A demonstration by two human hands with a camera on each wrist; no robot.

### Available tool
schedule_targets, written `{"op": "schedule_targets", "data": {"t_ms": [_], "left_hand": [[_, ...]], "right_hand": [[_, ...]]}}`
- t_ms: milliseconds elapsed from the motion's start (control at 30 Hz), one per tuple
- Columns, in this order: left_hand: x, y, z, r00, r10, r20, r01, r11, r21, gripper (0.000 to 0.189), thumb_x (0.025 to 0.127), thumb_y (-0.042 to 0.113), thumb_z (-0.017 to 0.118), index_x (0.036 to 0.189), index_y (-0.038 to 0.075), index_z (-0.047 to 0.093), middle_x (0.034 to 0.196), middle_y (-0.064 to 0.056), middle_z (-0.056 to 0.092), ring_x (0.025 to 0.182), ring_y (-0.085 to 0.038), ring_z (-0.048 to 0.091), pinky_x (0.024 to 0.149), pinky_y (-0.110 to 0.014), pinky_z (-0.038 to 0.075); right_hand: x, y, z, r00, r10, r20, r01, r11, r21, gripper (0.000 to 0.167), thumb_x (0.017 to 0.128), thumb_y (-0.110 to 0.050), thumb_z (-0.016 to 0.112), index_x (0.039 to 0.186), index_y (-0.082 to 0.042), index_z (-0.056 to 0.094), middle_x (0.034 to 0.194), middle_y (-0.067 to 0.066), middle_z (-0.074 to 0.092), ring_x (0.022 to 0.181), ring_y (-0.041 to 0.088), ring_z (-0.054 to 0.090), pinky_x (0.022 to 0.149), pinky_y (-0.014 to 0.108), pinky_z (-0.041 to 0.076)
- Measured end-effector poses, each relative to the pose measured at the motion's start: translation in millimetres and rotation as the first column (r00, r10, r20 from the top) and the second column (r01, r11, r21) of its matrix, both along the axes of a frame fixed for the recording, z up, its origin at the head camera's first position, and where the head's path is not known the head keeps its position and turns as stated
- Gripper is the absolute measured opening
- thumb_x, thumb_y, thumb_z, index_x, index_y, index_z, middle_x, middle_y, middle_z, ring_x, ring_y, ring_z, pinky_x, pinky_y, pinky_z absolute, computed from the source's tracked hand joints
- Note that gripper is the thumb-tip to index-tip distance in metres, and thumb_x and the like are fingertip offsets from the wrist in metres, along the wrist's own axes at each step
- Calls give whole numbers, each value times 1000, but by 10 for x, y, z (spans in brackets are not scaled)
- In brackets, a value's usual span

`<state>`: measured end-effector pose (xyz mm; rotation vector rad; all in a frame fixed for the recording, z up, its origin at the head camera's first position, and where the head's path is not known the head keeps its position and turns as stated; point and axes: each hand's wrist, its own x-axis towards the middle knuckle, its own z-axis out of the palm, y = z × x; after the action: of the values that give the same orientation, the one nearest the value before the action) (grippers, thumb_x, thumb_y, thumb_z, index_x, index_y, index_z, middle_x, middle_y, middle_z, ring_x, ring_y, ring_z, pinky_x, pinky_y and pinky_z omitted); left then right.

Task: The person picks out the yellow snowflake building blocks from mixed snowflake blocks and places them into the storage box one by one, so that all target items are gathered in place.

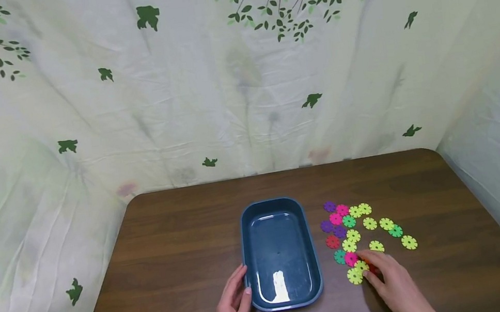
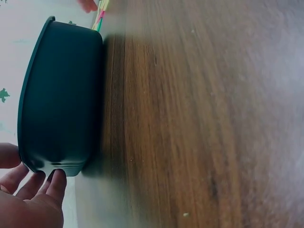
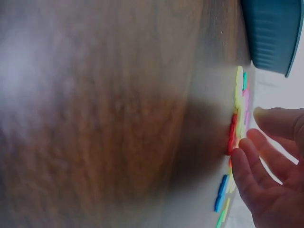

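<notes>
A dark blue rectangular plastic tray [image 1: 278,251] lies on the table. My left hand [image 1: 232,309] rests its fingertips and thumb against the tray's outer left wall; in the left wrist view, fingers [image 2: 57,187] touch the wall below the rim. Right of the tray lie several notched, flower-like plastic discs, among them a purple disc [image 1: 326,226], a green disc [image 1: 339,257] and a yellow disc [image 1: 354,276]. Over the nearest discs, my right hand [image 1: 396,284] has thumb and fingers spread apart, partly hiding a red disc [image 3: 232,134]. No disc is visibly lifted.
Brown wood-grain table [image 1: 175,269] extends on both sides of the tray. Farther right lies a loose yellow disc [image 1: 409,242]; a blue disc [image 3: 221,193] shows in the right wrist view. Behind the table hangs a pale cloth [image 1: 243,99] with leaf and bird prints.
</notes>
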<state>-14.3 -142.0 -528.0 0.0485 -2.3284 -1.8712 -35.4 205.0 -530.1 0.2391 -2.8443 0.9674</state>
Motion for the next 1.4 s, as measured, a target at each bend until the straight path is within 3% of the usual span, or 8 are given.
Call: {"op": "schedule_targets", "data": {"t_ms": [133, 267, 433, 667, 900, 1167, 1400], "left_hand": [[7, 3, -6, 1000, 7, 6, -7, 1000, 9, 45, 92, -10, 59, 135, 5, 58, 142, -11, 52, 127, -19, 51, 97, -20, 45], [10, 11, 3, 999, 12, 31, -13, 999, 36, 46, 91, -10, 59, 135, 5, 58, 142, -12, 51, 127, -17, 50, 97, -19, 44], [14, 22, 11, 999, 15, 43, -17, 998, 57, 47, 91, -11, 58, 135, 3, 57, 142, -12, 51, 128, -18, 50, 98, -19, 43], [12, 26, 5, 999, 16, 50, -19, 998, 62, 47, 91, -12, 57, 136, 3, 56, 142, -13, 51, 128, -18, 49, 99, -17, 40], [21, 32, 0, 999, 12, 44, -16, 996, 91, 47, 91, -13, 56, 136, 1, 56, 143, -14, 50, 127, -13, 50, 100, -17, 40], [24, 22, -13, 997, 9, 70, -17, 995, 101, 47, 92, -12, 56, 137, 2, 55, 143, -14, 49, 130, -29, 48, 99, -16, 39], [19, 23, -6, 996, 15, 92, -25, 994, 107, 47, 92, -12, 56, 137, 3, 55, 143, -13, 50, 130, -28, 48, 99, -16, 39]], "right_hand": [[-41, 27, 20, 996, 5, 94, -5, 1000, -2, 39, 84, -3, 76, 121, -11, 68, 117, 5, 65, 108, 26, 59, 89, 50, 51], [-72, 36, 16, 992, 8, 122, -9, 1000, 10, 38, 82, -6, 78, 118, -13, 70, 112, 0, 66, 101, 21, 58, 85, 46, 52], [-91, 38, 5, 992, 14, 124, -16, 1000, 13, 38, 80, -4, 80, 115, -17, 71, 106, -7, 63, 90, 13, 53, 76, 37, 52], [-105, 43, -15, 996, 26, 91, -27, 1000, 11, 37, 80, 0, 79, 112, -19, 73, 106, -9, 63, 93, 13, 54, 77, 38, 52], [-131, 26, -17, 993, 32, 110, -33, 999, 9, 36, 79, 2, 79, 108, -18, 73, 98, -8, 59, 82, 11, 48, 67, 28, 46], [-121, 16, -26, 996, 30, 86, -29, 999, -16, 34, 77, 4, 79, 106, -14, 75, 94, -5, 56, 75, 6, 48, 64, 25, 47], [-113, 31, -30, 996, -2, 91, 4, 1000, -26, 29, 77, 2, 80, 97, -17, 73, 89, -8, 53, 70, 2, 49, 63, 24, 48]]}}
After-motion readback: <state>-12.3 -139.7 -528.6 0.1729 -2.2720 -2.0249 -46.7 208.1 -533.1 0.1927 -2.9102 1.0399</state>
